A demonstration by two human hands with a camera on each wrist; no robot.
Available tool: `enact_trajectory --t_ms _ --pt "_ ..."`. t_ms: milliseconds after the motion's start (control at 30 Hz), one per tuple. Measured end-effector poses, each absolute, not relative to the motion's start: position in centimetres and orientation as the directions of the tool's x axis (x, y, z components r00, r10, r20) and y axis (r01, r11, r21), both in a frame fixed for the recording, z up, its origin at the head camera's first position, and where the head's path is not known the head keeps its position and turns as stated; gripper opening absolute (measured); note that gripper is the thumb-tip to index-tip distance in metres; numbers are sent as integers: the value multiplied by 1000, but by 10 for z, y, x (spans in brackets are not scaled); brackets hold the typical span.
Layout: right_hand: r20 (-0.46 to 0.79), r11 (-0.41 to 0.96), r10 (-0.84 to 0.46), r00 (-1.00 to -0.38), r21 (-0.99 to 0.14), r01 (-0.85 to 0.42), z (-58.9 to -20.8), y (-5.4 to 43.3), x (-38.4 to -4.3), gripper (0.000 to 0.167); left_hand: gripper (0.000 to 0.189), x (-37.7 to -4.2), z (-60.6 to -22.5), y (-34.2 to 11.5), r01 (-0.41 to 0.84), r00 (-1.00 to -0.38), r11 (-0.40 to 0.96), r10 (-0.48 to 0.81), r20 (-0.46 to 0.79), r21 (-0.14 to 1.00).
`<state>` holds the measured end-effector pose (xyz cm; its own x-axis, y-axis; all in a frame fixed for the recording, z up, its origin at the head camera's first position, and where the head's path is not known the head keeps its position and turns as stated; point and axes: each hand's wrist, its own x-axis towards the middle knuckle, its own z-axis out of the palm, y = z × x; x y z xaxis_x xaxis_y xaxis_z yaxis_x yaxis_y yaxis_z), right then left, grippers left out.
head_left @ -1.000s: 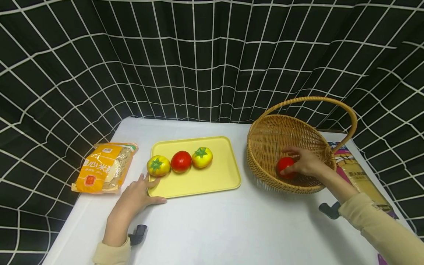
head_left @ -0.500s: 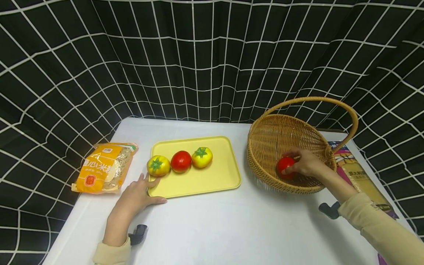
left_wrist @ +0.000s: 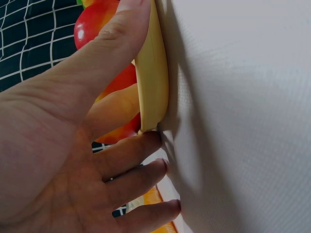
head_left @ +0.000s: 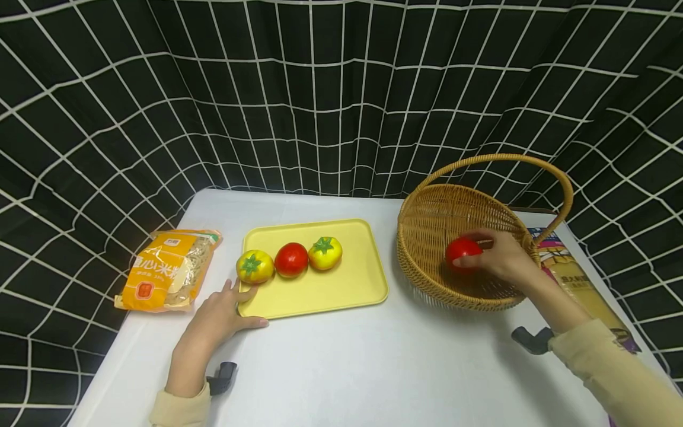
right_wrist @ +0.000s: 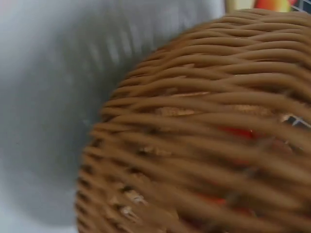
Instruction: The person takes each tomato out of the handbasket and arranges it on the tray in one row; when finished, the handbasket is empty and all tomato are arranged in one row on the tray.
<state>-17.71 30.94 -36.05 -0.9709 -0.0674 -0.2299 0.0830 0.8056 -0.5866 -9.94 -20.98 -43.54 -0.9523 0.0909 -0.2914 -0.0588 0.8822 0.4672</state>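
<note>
In the head view my right hand (head_left: 501, 255) reaches over the rim of a wicker basket (head_left: 413, 261) and grips a glossy red tomato (head_left: 462, 255) inside it, thumb on the near side and fingers behind. The basket's weave hides most of this tomato in the right wrist view. My left hand (head_left: 221, 311) is spread around the front left corner of a yellow tray (head_left: 352, 284). Its thumb (left_wrist: 124, 31) lies at the front rim and its index finger reaches just inside. Close by sits a yellow-and-red tomato (head_left: 255, 267) with a green calyx.
Also on the tray are a red tomato (head_left: 291, 260) and another yellow one (head_left: 325, 253). An orange food bag (head_left: 168, 270) lies left of the tray. A flat printed package (head_left: 581, 279) lies under and right of the basket. The basket's tall handle (head_left: 491, 159) arches overhead.
My right hand has risen slightly with the red tomato, which now sits higher within the basket. The basket has shifted a little. My left hand and the tray stay where they were.
</note>
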Motion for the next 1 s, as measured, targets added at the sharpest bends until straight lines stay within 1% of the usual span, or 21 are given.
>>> enact_trajectory --t_ms 133,333,433,600,700,800,1000 --pt "-179 771 -17 -984 -628 101 -351 302 -173 75 89 -99 -434 -209 -57 -953 881 92 -290 470" --pt "-62 705 47 -997 -705 77 -337 289 -167 76 89 -100 -435 -210 -59 -951 879 95 -294 473" --pt "-12 667 100 -995 -742 76 -331 281 -164 75 88 -99 -435 -210 -60 -951 878 95 -295 475" --pt "26 572 165 -986 -817 74 -323 266 -158 73 89 -99 -435 -210 -65 -949 877 93 -301 476" --pt "67 490 187 -980 -871 34 -322 254 -154 68 90 -99 -436 -211 -65 -949 878 92 -300 474" --pt "136 406 213 -967 -913 -39 -324 239 -152 62 89 -99 -436 -211 -63 -950 878 93 -298 475" --pt "236 250 254 -938 -953 -172 -328 203 -148 55 90 -100 -436 -210 -68 -949 878 90 -303 473"
